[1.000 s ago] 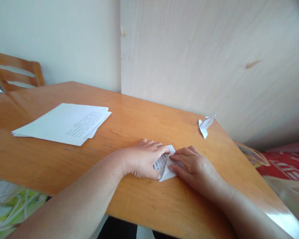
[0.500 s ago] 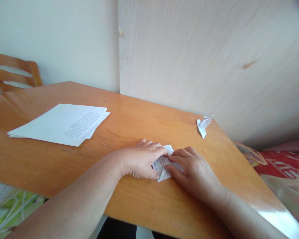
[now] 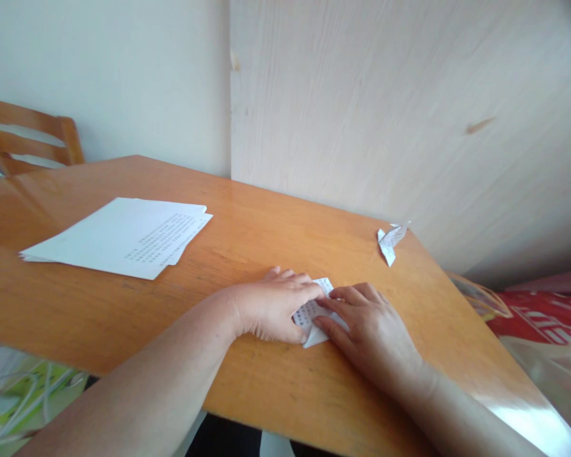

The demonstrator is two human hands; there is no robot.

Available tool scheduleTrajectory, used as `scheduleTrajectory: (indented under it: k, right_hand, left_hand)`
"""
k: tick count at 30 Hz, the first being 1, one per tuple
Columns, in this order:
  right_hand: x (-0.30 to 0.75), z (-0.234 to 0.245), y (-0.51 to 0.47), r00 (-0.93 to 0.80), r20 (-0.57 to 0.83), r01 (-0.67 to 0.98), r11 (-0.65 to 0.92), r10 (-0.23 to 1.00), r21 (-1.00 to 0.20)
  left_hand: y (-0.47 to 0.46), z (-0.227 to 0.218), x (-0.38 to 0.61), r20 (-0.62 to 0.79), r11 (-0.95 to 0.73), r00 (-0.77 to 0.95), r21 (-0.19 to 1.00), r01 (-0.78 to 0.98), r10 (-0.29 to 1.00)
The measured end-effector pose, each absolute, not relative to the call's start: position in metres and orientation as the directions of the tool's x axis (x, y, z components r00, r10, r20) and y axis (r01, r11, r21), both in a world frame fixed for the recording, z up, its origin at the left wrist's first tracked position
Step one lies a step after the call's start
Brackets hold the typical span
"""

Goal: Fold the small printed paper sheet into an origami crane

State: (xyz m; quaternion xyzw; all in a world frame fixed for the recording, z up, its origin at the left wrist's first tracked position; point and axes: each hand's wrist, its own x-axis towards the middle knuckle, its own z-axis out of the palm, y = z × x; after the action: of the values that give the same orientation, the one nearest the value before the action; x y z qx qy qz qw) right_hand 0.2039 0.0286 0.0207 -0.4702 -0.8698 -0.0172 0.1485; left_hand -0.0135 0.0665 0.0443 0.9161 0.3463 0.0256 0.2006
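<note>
At lower centre, the spread left hand (image 3: 276,309) pins folded printed paper (image 3: 306,312) to the counter (image 3: 266,387), seemingly for steadiness; whether the right hand (image 3: 368,327) pinches it is unclear.

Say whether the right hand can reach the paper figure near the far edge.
Likely yes: I see nothing between the right hand and the paper figure, though the hand is on the folded sheet and would need to leave it first.
</note>
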Motion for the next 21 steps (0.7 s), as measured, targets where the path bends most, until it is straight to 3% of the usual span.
scheduleTrajectory:
  k: [10,21]
  right_hand:
    - [0.207,0.02,0.03,-0.521,0.288,0.817,0.568,0.803,-0.105]
    - [0.22,0.026,0.03,-0.52,0.29,0.795,0.579,0.803,-0.18]
  left_hand:
    - [0.066,0.048,-0.014,-0.117,-0.689,0.771,0.38,0.617,0.626]
    - [0.066,0.05,-0.014,-0.145,-0.658,0.753,0.401,0.637,0.641]
